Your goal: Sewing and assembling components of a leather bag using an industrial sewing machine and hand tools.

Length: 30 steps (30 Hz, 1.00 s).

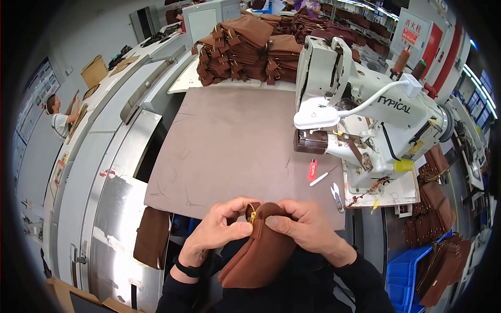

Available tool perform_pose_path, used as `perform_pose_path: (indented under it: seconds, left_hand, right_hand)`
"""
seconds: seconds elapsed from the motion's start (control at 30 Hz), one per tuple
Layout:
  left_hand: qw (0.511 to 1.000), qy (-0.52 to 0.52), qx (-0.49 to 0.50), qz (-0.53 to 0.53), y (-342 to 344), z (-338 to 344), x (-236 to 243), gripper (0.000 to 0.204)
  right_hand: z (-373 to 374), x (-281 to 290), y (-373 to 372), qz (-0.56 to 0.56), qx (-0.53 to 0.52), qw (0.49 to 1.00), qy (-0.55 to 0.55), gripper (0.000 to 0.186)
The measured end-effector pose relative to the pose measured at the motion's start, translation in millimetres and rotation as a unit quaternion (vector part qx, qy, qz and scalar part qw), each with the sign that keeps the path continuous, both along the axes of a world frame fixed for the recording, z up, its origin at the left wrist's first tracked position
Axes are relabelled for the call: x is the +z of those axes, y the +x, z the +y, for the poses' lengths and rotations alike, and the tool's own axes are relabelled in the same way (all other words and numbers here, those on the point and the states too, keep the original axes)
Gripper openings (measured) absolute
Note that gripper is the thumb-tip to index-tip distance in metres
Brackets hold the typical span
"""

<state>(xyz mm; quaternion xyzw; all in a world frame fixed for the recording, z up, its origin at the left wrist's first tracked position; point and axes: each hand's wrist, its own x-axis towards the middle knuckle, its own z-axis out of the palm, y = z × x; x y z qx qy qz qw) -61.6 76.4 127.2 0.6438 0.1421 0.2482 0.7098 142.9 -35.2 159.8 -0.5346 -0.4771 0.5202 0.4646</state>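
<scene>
A brown leather pouch with a gold zipper pull is held upright above my lap at the near edge of the grey work mat. My left hand is closed on the pouch's zipper end, thumb beside the pull and tab. My right hand pinches the rounded top corner, thumb pressed on the leather. The pouch's far side and some fingertips behind it are hidden.
A sewing machine stands right, near a red lighter, white-handled awl and snips. Brown pouches are piled behind. A blue crate sits lower right. A co-worker works far left.
</scene>
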Motion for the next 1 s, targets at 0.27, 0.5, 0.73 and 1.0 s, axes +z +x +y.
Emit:
perform_pose_path:
  seconds: [0.27, 0.5, 0.73, 1.0]
  left_hand:
    - [0.977, -0.193, 0.069, -0.052, 9, -15, -50, 0.035]
    - [0.968, -0.202, 0.004, -0.146, -2, -13, -62, 0.041]
    - [0.982, -0.176, -0.061, -0.014, -16, -12, -52, 0.073]
    - [0.967, -0.250, -0.010, 0.034, -2, -38, -52, 0.051]
  right_hand:
    - [-28, -30, -4, -0.050, -0.077, 0.996, -0.014, 0.026]
    - [-28, -25, -12, -0.061, -0.062, 0.994, 0.061, 0.028]
    - [-31, -23, -20, -0.189, -0.097, 0.965, 0.152, 0.022]
    - [-34, 26, -47, -0.228, -0.015, 0.967, 0.109, 0.025]
